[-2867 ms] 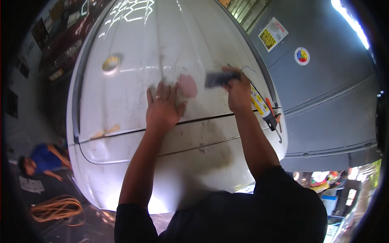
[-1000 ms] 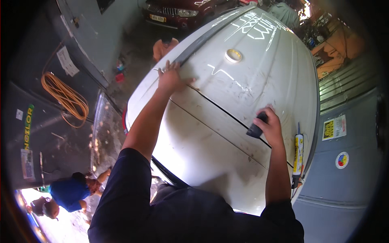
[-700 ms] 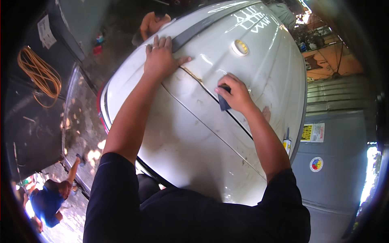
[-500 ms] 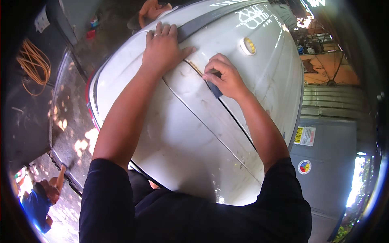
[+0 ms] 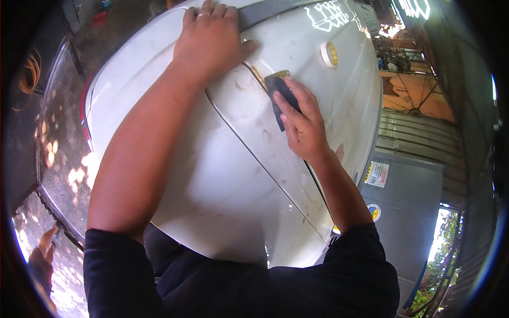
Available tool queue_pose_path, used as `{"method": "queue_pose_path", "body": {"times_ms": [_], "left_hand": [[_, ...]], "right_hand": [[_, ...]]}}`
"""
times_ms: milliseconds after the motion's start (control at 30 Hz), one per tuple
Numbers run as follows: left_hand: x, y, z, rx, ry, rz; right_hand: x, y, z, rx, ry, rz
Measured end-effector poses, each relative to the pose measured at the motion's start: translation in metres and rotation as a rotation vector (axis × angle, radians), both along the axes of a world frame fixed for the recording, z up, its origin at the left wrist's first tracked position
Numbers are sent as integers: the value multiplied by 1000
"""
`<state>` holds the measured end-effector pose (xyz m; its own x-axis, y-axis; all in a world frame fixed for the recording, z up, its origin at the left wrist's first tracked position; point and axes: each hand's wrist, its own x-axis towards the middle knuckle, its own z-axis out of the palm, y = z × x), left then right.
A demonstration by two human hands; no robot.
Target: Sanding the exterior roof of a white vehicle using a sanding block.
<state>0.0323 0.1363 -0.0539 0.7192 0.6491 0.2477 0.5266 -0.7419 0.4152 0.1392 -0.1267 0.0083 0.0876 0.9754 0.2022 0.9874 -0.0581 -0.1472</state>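
A white vehicle body panel [image 5: 207,153] with smudges and dark seams fills the middle. My left hand [image 5: 208,47] lies flat on it near the dark strip [image 5: 270,11] at the top, fingers spread and nothing held. My right hand [image 5: 306,124] grips a folded dark grey sheet that looks like sandpaper [image 5: 278,93], its olive underside showing at the top edge. The sheet rests against the panel, beside the brownish bare stretch of the seam [image 5: 256,74]. Part of it is hidden under my fingers.
A roll of tape [image 5: 324,54] sits on the panel, up and right of my right hand. To the right stands a grey cabinet-like surface [image 5: 400,212] with stickers. A coiled orange cord [image 5: 31,74] hangs at the far left; another person's arm [image 5: 47,241] shows below it.
My right hand has turned, its fingers now stretched along the dark sheet, which shows more of its face. My left hand stays on the panel. The view has shifted.
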Motion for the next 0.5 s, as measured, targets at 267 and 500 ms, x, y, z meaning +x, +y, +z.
{"method": "queue_pose_path", "body": {"times_ms": [267, 500], "left_hand": [[-18, 1, 25, -170, -3, -84], [-21, -1, 29, -189, -2, -85]], "right_hand": [[-7, 0, 28, -287, -181, 44], [-21, 33, 26, -353, -337, 23]]}}
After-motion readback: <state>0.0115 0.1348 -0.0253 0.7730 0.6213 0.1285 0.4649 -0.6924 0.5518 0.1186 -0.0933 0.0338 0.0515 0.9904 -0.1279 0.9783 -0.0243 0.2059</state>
